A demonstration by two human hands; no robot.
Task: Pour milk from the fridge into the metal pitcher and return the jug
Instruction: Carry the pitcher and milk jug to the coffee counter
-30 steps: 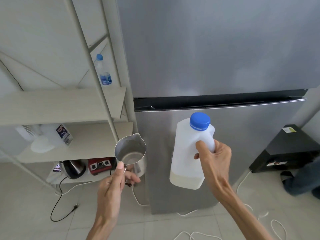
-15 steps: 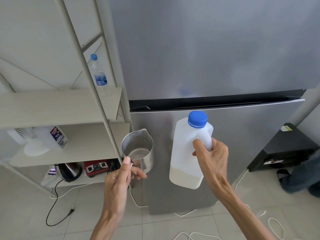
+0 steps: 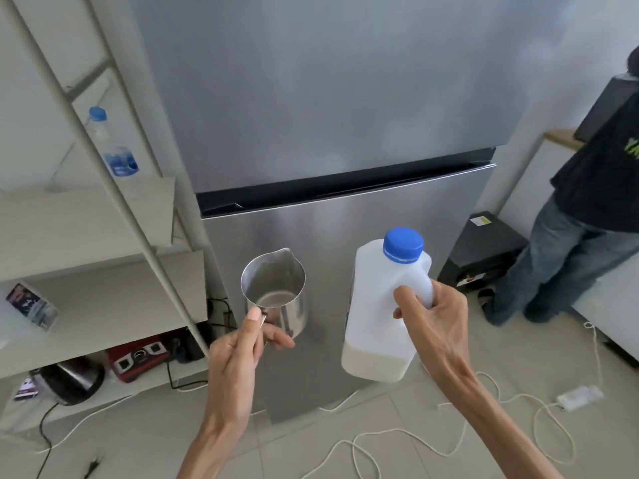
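1. The left hand (image 3: 242, 344) is closed on the handle of the metal pitcher (image 3: 275, 293), thumb pressed on top of the handle and fingers curled beneath. The pitcher stands upright just above that hand, its spout pointing away from the person.
2. The right hand (image 3: 432, 326) is wrapped around the handle of the milk jug (image 3: 380, 316); the jug's body hangs to the left of and below that hand, tilted slightly, with only a shallow layer of milk at the bottom.
3. The blue cap (image 3: 403, 244) sits on the jug, above the right hand, so I judge that uncapping comes before any pour. Both hands are occupied, so it would help to set the pitcher down first to free the left hand for the cap.
4. Because so little milk is left, the jug needs a steep tilt; bring its mouth close over the pitcher's rim and tip slowly to avoid a sudden rush.
5. The fridge (image 3: 345, 133) stands shut beyond both hands, so its door must be opened for the return.
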